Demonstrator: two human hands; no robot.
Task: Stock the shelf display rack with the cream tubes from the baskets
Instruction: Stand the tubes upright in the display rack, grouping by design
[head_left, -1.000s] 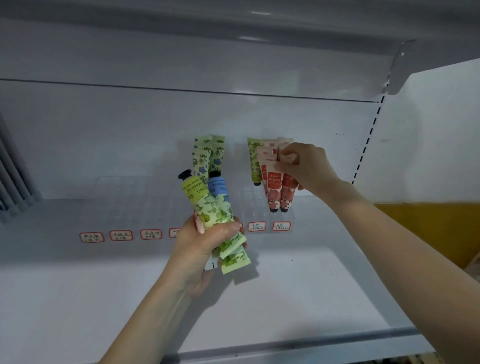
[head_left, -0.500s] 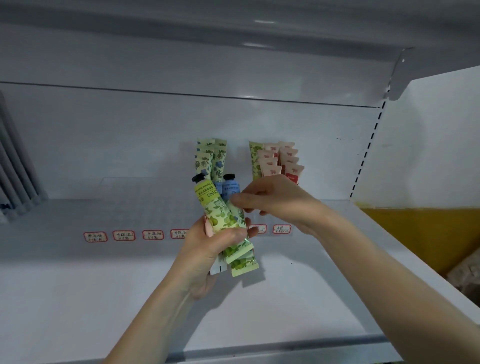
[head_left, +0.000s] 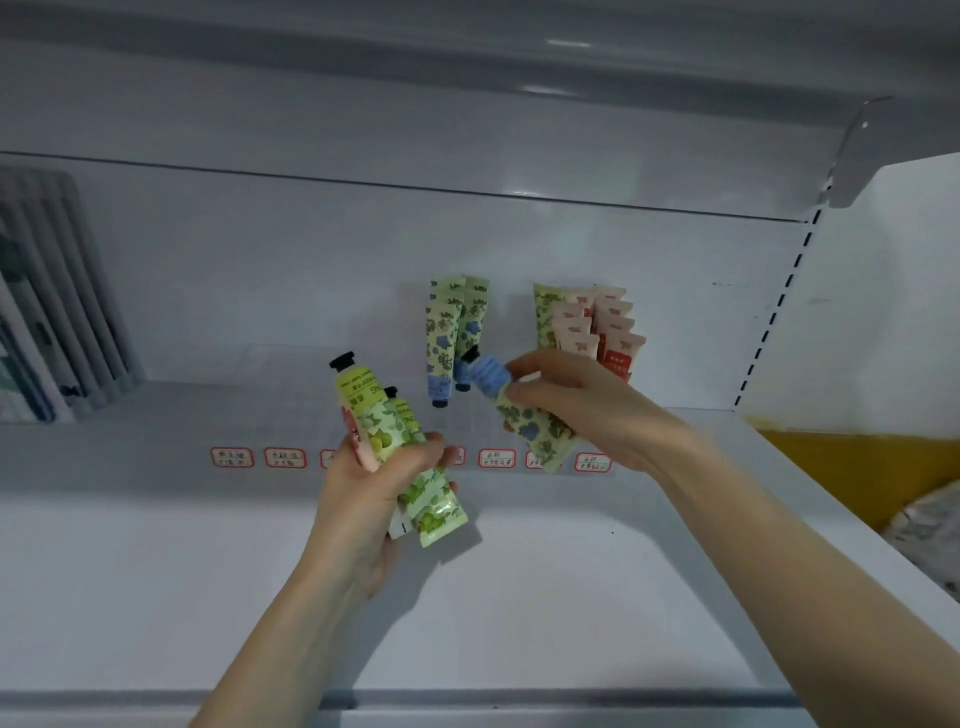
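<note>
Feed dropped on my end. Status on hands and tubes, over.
Left hand grips a bunch of green fruit-print cream tubes. Right hand holds one blue-flowered tube. Nothing visible between it and the clear plastic rack.

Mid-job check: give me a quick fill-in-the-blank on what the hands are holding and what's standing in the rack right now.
1. The right hand holds a single tube patterned with ___ flowers.
2. The left hand grips a bundle of tubes whose visible caps are ___.
3. The blue-flowered tubes in the rack stand with their caps pointing ___.
4. The pink tubes stand to the ___ of those.

Missing words: blue; black; down; right.
</note>
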